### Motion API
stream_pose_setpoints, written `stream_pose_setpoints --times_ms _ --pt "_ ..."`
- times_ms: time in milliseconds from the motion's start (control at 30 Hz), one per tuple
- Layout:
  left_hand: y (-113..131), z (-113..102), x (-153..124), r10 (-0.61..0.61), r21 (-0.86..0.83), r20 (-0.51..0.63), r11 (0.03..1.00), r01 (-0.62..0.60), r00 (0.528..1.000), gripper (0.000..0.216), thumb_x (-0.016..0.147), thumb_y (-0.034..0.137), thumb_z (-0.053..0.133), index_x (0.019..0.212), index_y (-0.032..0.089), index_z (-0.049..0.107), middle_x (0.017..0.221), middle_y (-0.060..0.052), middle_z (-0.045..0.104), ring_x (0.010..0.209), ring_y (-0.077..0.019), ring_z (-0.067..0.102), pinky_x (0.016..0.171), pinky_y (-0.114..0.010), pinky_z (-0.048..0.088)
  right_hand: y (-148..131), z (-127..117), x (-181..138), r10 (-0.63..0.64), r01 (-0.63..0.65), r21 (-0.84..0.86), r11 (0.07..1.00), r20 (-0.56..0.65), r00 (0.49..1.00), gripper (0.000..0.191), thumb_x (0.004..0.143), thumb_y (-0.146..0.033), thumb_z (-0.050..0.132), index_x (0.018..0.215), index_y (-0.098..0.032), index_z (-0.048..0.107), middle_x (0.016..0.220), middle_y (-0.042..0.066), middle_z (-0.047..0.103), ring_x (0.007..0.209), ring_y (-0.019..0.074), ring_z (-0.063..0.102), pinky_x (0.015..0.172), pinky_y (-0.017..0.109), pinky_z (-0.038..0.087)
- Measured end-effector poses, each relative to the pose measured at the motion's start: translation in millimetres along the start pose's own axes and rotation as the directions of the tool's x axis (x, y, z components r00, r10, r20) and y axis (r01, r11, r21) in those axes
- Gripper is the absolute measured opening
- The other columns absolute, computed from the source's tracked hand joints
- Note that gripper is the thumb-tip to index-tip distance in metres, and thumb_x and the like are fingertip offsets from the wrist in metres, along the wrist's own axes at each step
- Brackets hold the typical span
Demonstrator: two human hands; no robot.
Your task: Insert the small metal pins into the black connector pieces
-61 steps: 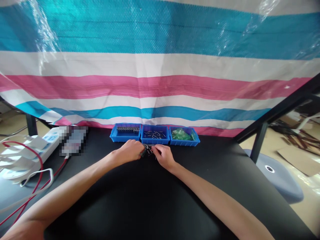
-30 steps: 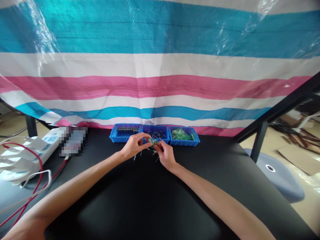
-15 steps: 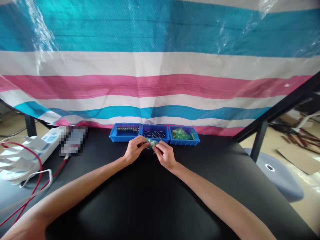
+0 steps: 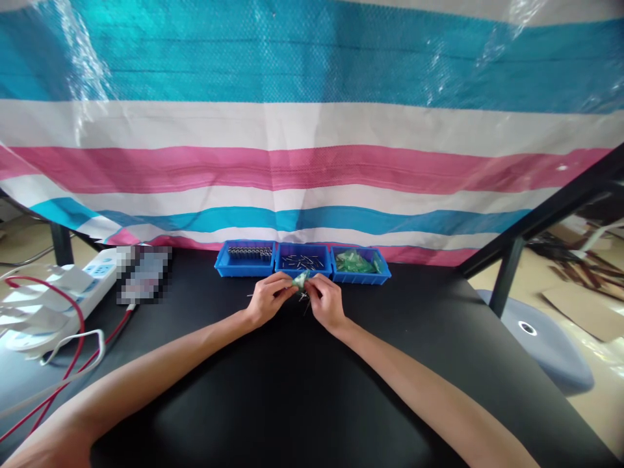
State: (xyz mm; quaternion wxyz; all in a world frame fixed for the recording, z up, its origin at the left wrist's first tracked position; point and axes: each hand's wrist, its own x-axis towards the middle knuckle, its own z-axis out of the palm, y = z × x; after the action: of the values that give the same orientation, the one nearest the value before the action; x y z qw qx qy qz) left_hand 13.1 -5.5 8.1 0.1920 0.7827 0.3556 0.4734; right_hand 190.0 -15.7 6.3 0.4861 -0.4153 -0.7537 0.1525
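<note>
- The left tray [image 4: 244, 268] held one row [image 4: 249, 252]; the middle tray [image 4: 301, 248] and right tray [image 4: 361, 278] had loose parts [image 4: 302, 262], seemingly unused.
- My left hand [image 4: 268, 300] and right hand [image 4: 327, 302] pinched one green piece [image 4: 301, 281], before the middle tray, seemingly unfinished.
- Thin pins [image 4: 304, 298] showed below.

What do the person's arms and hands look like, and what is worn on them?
The left hand and right hand are without gloves; the left arm and right arm show no sleeves. No watch, bracelet or ring can be made out.
</note>
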Motion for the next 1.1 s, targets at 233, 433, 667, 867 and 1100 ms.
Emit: stream_pose_setpoints --times_ms 233,433,667,867,1100 --pt "5.9 -0.3 2.5 -0.087 0.009 -0.039 0.996 0.088 0.995 0.019 0.090 0.029 0.054 0.080 0.014 0.061 0.081 -0.004 0.058 0.061 -0.0088 0.048 0.057 -0.021 0.041 0.1 1.0 -1.5 -0.085 0.085 0.001 0.996 0.004 0.996 0.021 0.092 -0.019 0.049 0.074 -0.018 0.058 0.068 0.003 0.053 0.063 0.0147 0.051 0.061 0.026 0.042" --pt "4.2 -0.9 0.8 -0.216 -0.030 0.025 0.976 0.217 0.976 0.025 0.084 0.038 0.062 0.091 0.014 0.059 0.066 0.003 0.049 0.052 -0.0067 0.041 0.050 -0.019 0.035 -3.2 -0.4 -0.3 -0.033 0.033 0.015 0.999 -0.023 0.999 0.024 0.092 -0.021 0.047 0.070 -0.019 0.055 0.067 0.002 0.050 0.061 0.0140 0.050 0.058 0.026 0.041" --pt "1.6 -1.0 2.4 -0.253 -0.086 0.061 0.962 0.258 0.966 0.020 0.084 0.033 0.060 0.087 0.013 0.059 0.072 0.001 0.053 0.056 -0.0070 0.042 0.051 -0.018 0.035 -8.3 -5.6 0.9 0.028 -0.026 0.077 0.997 -0.028 0.999 0.019 0.091 -0.026 0.050 0.107 -0.020 0.060 0.082 0.003 0.056 0.064 0.0137 0.052 0.063 0.027 0.047" --pt "5.7 -4.2 4.7 -0.189 -0.059 0.041 0.980 0.191 0.981 0.016 0.084 0.030 0.060 0.085 0.014 0.062 0.074 0.000 0.055 0.060 -0.0081 0.044 0.055 -0.019 0.037 -5.1 -2.2 1.7 -0.008 0.010 0.118 0.993 -0.020 1.000 0.012 0.091 -0.024 0.052 0.099 -0.019 0.060 0.085 0.004 0.056 0.068 0.0143 0.054 0.064 0.027 0.046" --pt "3.7 -1.7 0.9 -0.284 -0.198 -0.079 0.944 0.264 0.956 0.027 0.080 0.036 0.068 0.096 0.016 0.060 0.085 -0.003 0.061 0.058 -0.0077 0.050 0.054 -0.019 0.042 -4.5 -3.9 1.3 0.008 -0.015 0.123 0.992 0.057 0.998 0.010 0.089 -0.023 0.053 0.081 -0.019 0.055 0.069 0.000 0.049 0.061 0.0135 0.048 0.057 0.027 0.040"
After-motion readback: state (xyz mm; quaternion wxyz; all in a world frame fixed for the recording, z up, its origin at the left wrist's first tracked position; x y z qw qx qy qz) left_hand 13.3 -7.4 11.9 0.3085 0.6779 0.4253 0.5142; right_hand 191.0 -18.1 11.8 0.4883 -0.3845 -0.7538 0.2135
